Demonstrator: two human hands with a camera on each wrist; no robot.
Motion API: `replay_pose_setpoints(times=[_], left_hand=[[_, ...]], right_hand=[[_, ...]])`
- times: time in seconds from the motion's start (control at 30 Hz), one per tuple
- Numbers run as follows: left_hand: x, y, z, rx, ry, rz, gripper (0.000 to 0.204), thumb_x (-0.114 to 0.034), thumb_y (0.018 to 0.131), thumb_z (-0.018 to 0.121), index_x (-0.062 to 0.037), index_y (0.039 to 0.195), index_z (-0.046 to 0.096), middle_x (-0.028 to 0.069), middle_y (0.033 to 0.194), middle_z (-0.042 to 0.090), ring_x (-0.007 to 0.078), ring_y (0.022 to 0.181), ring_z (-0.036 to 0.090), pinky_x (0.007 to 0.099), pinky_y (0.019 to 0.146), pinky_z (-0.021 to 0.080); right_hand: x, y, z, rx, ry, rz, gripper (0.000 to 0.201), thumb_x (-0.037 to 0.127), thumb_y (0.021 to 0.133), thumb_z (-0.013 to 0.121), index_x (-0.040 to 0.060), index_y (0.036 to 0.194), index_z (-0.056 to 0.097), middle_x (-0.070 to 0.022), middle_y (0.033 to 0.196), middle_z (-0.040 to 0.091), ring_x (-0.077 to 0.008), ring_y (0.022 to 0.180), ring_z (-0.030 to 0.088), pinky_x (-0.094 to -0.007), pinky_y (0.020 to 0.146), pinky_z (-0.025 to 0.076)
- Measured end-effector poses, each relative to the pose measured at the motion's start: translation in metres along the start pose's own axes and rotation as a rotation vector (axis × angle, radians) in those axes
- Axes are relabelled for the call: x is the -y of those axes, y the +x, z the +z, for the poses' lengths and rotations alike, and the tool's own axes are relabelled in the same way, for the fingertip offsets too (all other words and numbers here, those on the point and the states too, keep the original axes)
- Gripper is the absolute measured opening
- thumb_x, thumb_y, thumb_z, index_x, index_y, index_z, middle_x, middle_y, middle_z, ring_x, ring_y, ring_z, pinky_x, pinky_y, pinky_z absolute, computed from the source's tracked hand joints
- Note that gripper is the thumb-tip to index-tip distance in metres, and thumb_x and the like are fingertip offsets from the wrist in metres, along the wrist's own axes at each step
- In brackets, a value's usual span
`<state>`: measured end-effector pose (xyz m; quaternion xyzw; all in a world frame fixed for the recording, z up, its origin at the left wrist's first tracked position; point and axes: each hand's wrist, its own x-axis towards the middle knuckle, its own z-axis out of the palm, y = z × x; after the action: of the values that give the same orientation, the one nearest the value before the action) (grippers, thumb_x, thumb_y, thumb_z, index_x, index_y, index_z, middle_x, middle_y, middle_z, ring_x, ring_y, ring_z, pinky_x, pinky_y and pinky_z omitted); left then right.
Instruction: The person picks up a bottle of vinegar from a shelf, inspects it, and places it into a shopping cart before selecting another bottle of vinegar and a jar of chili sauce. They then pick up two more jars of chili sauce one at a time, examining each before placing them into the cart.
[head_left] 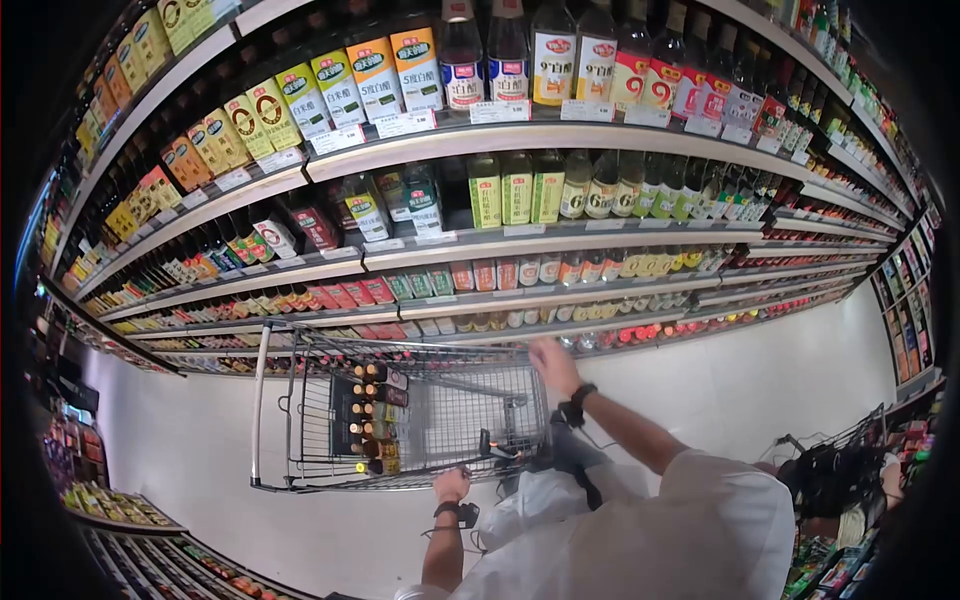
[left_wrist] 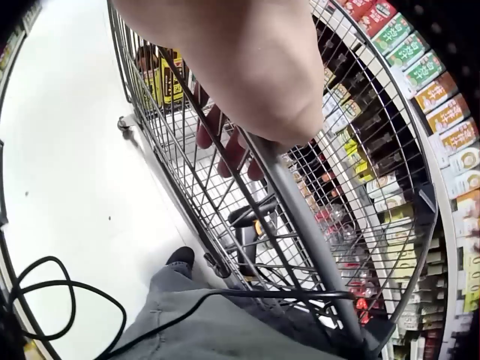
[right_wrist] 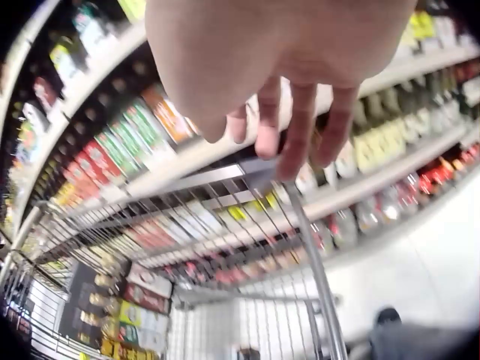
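Observation:
A metal shopping cart [head_left: 262,410] stands between the person and the shelves, holding a row of dark bottles with gold caps [head_left: 385,418] at its handle end. On the cart's near side, the left hand [head_left: 452,485] grips the rail [left_wrist: 304,206]; in the left wrist view its fingers [left_wrist: 234,154] curl through the wire side. Over the far front corner of the cart is the right hand [head_left: 553,366]. Its fingers [right_wrist: 300,131] hang down loosely, fingertips right at the corner of the rim [right_wrist: 311,247], with nothing pinched between them. Both wrists wear black straps.
Tall shelves [head_left: 440,140] packed with bottles and cartons run along the cart's far side. Pale floor [head_left: 740,380] stretches to the right. Another shelf [head_left: 180,550] stands at the lower left. A loose black cable [left_wrist: 60,281] hangs near the person's leg.

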<state>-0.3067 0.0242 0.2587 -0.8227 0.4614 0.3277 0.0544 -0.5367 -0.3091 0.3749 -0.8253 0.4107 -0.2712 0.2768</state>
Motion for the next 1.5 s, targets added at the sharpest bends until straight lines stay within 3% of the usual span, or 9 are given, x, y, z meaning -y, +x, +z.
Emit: replay_pose_setpoints(times=[0.03, 0.07, 0.2, 0.37, 0.53, 0.67, 0.83, 1.03, 1.5], left_hand=[[-0.003, 0.004, 0.001, 0.001, 0.020, -0.015, 0.029, -0.036, 0.086, 0.058, -0.0320, 0.108, 0.076, 0.0126, 0.106, 0.075, 0.0345, 0.106, 0.070, 0.0481, 0.091, 0.055], [-0.006, 0.005, 0.002, 0.007, 0.039, -0.032, 0.029, -0.037, 0.086, 0.057, -0.0331, 0.107, 0.077, 0.0122, 0.107, 0.075, 0.0341, 0.107, 0.070, 0.0473, 0.092, 0.055], [-0.012, 0.002, -0.003, 0.089, -0.001, -0.058, 0.030, -0.038, 0.090, 0.055, -0.0312, 0.112, 0.074, 0.0092, 0.113, 0.074, 0.0317, 0.109, 0.069, 0.0481, 0.099, 0.050], [-0.003, 0.009, 0.009, 0.071, -0.017, -0.038, 0.030, -0.040, 0.089, 0.057, -0.0316, 0.112, 0.074, 0.0087, 0.114, 0.074, 0.0303, 0.112, 0.068, 0.0482, 0.103, 0.046], [-0.005, 0.007, 0.012, 0.039, -0.020, -0.029, 0.029, -0.037, 0.089, 0.057, -0.0334, 0.112, 0.075, 0.0080, 0.111, 0.075, 0.0303, 0.108, 0.070, 0.0465, 0.097, 0.051], [-0.004, 0.006, 0.008, 0.032, 0.003, 0.007, 0.029, -0.037, 0.090, 0.055, -0.0369, 0.112, 0.074, 0.0085, 0.112, 0.075, 0.0300, 0.109, 0.070, 0.0456, 0.099, 0.051], [-0.009, 0.005, 0.002, 0.060, 0.006, -0.033, 0.028, -0.040, 0.091, 0.055, -0.0371, 0.111, 0.074, 0.0082, 0.112, 0.075, 0.0295, 0.110, 0.070, 0.0455, 0.100, 0.050], [-0.010, 0.001, -0.005, 0.082, 0.027, -0.014, 0.031, -0.035, 0.090, 0.054, -0.0356, 0.114, 0.072, 0.0089, 0.115, 0.074, 0.0296, 0.111, 0.069, 0.0456, 0.100, 0.051], [0.020, 0.023, 0.005, 0.006, -0.420, 0.130, 0.030, -0.027, 0.090, 0.058, -0.0228, 0.115, 0.074, 0.0144, 0.108, 0.074, 0.0338, 0.107, 0.069, 0.0439, 0.094, 0.053]], right_hand=[[0.042, 0.043, -0.033, -0.342, 0.008, -0.352, 0.026, 0.016, 0.095, 0.064, 0.0051, 0.119, 0.063, -0.0182, 0.114, 0.063, -0.0388, 0.082, 0.065, -0.0474, 0.075, 0.054], [0.088, 0.079, -0.076, -0.206, 0.065, -0.173, 0.028, 0.012, 0.094, 0.064, 0.0035, 0.120, 0.062, -0.0172, 0.118, 0.062, -0.0324, 0.075, 0.064, -0.0402, 0.071, 0.055], [0.156, 0.205, -0.165, -0.432, -0.109, -0.342, 0.043, 0.021, 0.097, 0.062, 0.0110, 0.138, 0.055, -0.0165, 0.148, 0.049, -0.0272, 0.076, 0.067, -0.0399, 0.074, 0.057], [0.173, 0.258, -0.195, -0.294, -0.444, -0.268, 0.051, 0.038, 0.098, 0.060, 0.0130, 0.141, 0.047, -0.0370, 0.116, 0.053, -0.0492, 0.078, 0.066, -0.0539, 0.069, 0.056], [0.157, 0.293, -0.187, -0.339, -0.505, -0.204, 0.040, 0.039, 0.099, 0.058, 0.0005, 0.105, 0.065, -0.0280, 0.086, 0.066, -0.0485, 0.079, 0.067, -0.0559, 0.069, 0.054], [0.142, 0.303, -0.185, -0.417, -0.461, -0.233, 0.040, 0.035, 0.098, 0.058, -0.0015, 0.087, 0.067, -0.0268, 0.082, 0.068, -0.0469, 0.079, 0.067, -0.0557, 0.070, 0.054], [0.150, 0.279, -0.189, -0.457, -0.464, -0.268, 0.032, 0.031, 0.098, 0.060, 0.0076, 0.120, 0.061, -0.0246, 0.100, 0.063, -0.0464, 0.075, 0.067, -0.0539, 0.064, 0.055], [0.159, 0.255, -0.198, -0.513, -0.455, -0.407, 0.035, 0.029, 0.095, 0.065, 0.0128, 0.126, 0.060, -0.0153, 0.112, 0.060, -0.0388, 0.066, 0.067, -0.0469, 0.056, 0.054], [0.194, 0.221, -0.222, -0.598, -0.478, -0.870, 0.024, 0.025, 0.085, 0.077, 0.0104, 0.101, 0.068, -0.0030, 0.090, 0.063, -0.0215, 0.073, 0.066, -0.0338, 0.060, 0.051]])
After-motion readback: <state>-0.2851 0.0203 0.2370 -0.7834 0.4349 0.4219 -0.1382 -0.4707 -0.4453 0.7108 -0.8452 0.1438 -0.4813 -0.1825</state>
